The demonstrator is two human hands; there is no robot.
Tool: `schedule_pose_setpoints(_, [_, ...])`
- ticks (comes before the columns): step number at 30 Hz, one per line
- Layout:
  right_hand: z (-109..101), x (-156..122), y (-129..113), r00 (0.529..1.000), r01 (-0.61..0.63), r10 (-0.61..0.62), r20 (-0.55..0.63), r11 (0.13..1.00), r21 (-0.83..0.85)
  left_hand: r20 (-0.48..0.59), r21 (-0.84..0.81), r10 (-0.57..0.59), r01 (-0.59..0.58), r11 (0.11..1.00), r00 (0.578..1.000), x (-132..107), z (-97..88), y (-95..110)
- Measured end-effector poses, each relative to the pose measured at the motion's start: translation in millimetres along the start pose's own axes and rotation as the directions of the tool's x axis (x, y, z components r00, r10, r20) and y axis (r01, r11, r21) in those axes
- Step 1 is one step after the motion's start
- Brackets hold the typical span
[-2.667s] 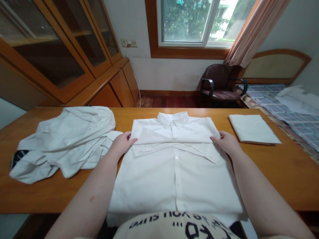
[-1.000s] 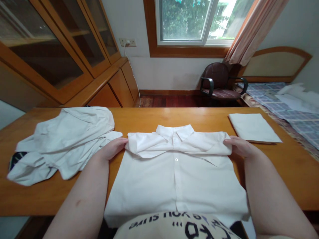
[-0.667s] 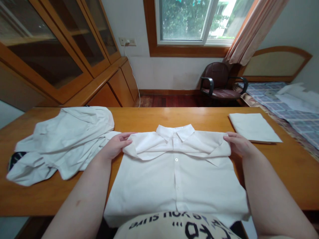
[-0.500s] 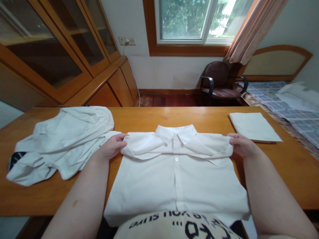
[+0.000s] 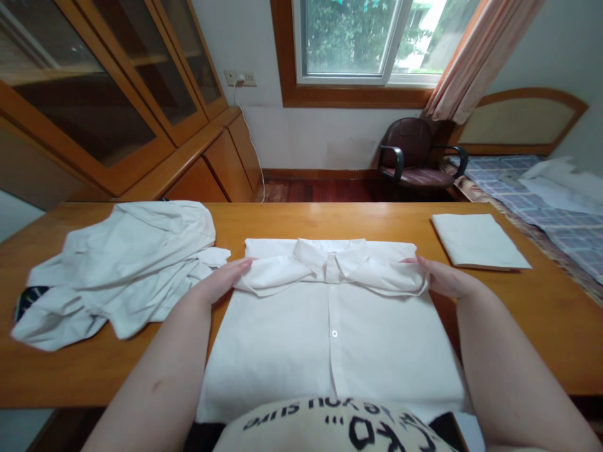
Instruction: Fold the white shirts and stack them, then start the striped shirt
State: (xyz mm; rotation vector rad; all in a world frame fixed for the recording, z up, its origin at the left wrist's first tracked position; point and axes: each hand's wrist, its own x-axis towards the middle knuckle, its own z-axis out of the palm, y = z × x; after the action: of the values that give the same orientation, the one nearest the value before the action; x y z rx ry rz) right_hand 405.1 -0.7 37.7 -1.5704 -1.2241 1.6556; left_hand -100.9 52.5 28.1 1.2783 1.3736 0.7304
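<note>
My left hand (image 5: 219, 280) and right hand (image 5: 445, 279) lay open, unclenched, on the folded-over top of the white button shirt (image 5: 332, 339), which sat mid-tabletop (image 5: 330, 220). The black lettering on my printed top (image 5: 332, 424) showed upside down, too curved to read.

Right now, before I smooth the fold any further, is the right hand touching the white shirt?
Touching. The head view shows the right hand lying against the folded-over edge of the white shirt, with no gap between them.

Wooden table (image 5: 532, 333) | left: crumpled white shirt (image 5: 127, 263) | centre: folded white shirt (image 5: 334, 351) | right: folded white cloth (image 5: 475, 242) (flat, neat)
</note>
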Motion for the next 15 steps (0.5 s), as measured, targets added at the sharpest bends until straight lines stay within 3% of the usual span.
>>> schedule_pose_setpoints(3, [1.6, 8.8, 0.8, 0.993, 0.114, -0.113, -0.037, 0.993, 0.034, 0.029, 0.076, 0.015, -0.017, 0.997, 0.999, 4.4, 4.2, 3.5])
schedule_pose_setpoints(6, [0.7, 13.3, 3.4, 0.988, 0.151, -0.149, -0.049, 0.987, 0.051, -0.010, 0.080, 0.000, 0.001, 0.997, 1.000, 4.4, 6.6, 7.5])
schedule_pose_setpoints(12, [-10.8, 6.9, 8.1, 0.998, 0.054, -0.054, 0.011, 0.997, -0.060, 0.060, 0.024, -0.020, 0.019, 1.000, 0.998, 3.8, -5.5, 4.2])
schedule_pose_setpoints(15, [-14.5, 4.3, 9.6, 1.000, 0.028, -0.028, 0.007, 0.999, -0.045, 0.182, 0.089, 0.034, -0.051, 0.995, 0.983, 2.8, -13.5, 3.2])
